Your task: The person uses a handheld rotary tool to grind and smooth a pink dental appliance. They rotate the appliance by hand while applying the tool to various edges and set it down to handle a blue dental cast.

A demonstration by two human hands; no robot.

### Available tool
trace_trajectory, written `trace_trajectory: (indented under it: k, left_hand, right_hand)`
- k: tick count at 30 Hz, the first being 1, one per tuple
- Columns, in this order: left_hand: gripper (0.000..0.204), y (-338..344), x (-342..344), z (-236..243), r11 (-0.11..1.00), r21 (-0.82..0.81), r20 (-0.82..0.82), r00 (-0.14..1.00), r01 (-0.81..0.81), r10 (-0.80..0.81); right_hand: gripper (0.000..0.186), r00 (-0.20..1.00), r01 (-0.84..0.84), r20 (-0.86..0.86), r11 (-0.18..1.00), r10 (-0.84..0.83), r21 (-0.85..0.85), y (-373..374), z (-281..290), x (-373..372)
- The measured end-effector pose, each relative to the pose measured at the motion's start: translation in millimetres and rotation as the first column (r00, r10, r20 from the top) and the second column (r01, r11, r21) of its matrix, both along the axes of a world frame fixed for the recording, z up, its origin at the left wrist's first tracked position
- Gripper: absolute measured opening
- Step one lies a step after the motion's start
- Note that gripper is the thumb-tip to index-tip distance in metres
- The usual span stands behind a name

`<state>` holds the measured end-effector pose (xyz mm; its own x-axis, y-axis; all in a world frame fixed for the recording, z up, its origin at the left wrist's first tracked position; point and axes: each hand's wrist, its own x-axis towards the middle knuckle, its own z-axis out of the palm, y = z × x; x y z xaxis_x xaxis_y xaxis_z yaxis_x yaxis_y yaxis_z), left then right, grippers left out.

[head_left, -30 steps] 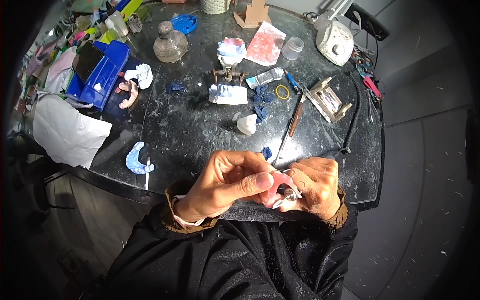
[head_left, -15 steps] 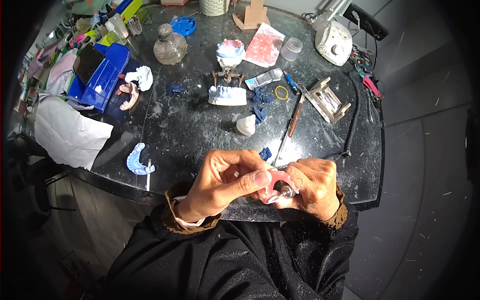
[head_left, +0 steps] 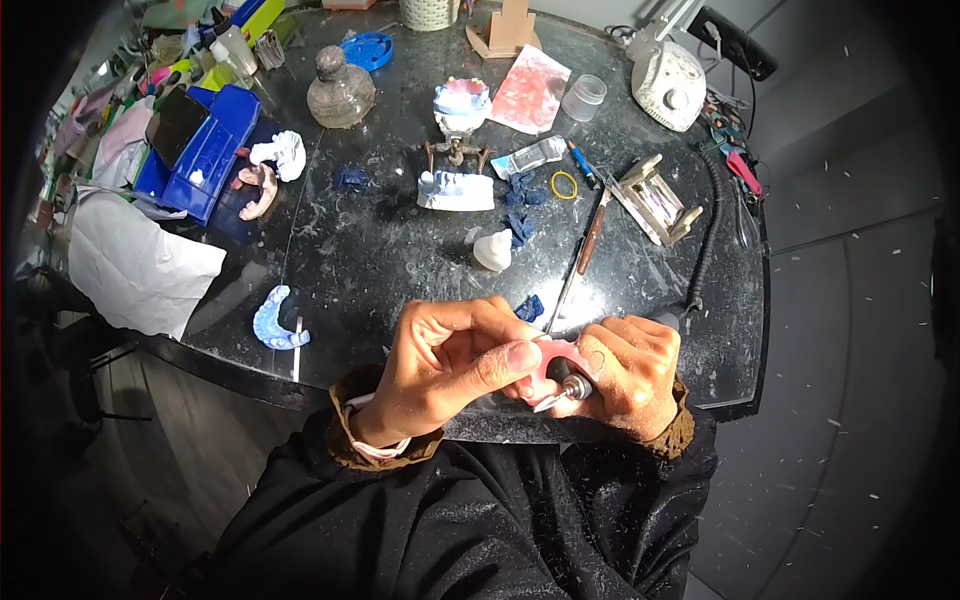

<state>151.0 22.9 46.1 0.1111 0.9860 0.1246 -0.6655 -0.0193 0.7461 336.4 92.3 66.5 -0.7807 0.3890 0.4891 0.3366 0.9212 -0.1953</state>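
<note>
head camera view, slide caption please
The left hand holds a pink arched plate beside a metal-tipped tool in the right hand.

No lettering, label, number or sign can be read on anything here.

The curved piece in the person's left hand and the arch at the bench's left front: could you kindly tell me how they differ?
The curved piece is pink; the arch is light blue. The curved piece is held in the left hand; the arch lies untouched on the bench. The curved piece looks fairly smooth where it shows; the arch has tooth-like bumps. Both have a bent outline.
</note>
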Motion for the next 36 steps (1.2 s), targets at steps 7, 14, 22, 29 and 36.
trace_trajectory:
  k: [7, 14, 22, 29, 36]
  left_hand:
    - [0.010, -1, 2, 2, 0.998, 0.026, -0.032, 0.998, -0.052, 0.053]
    - [0.010, 0, -1, 1, 0.992, 0.082, -0.097, 0.989, -0.100, 0.108]
    - [0.011, 0, 3, 1, 0.986, 0.031, -0.023, 0.986, -0.166, 0.166]
    - [0.012, -4, 2, 4, 0.979, 0.016, -0.108, 0.973, -0.201, 0.202]
    - [0.043, 1, -1, 9, 0.988, -0.124, 0.089, 0.993, 0.092, -0.082]
  right_hand:
    - [0.044, 0.997, 0.076, 0.007, 0.993, -0.076, -0.094, 1, 0, -3]
    - [0.042, 0.999, 0.021, 0.046, 0.997, -0.018, -0.069, 4, 0, -3]
    - [0.040, 0.971, -0.086, -0.224, 0.996, 0.088, 0.015, 6, 8, -5]
    - [0.031, 0.950, -0.203, -0.231, 0.978, 0.209, 0.051, 7, 11, 0]
    - [0.033, 0.912, -0.276, -0.372, 0.931, 0.174, -0.240, 10, 10, 3]
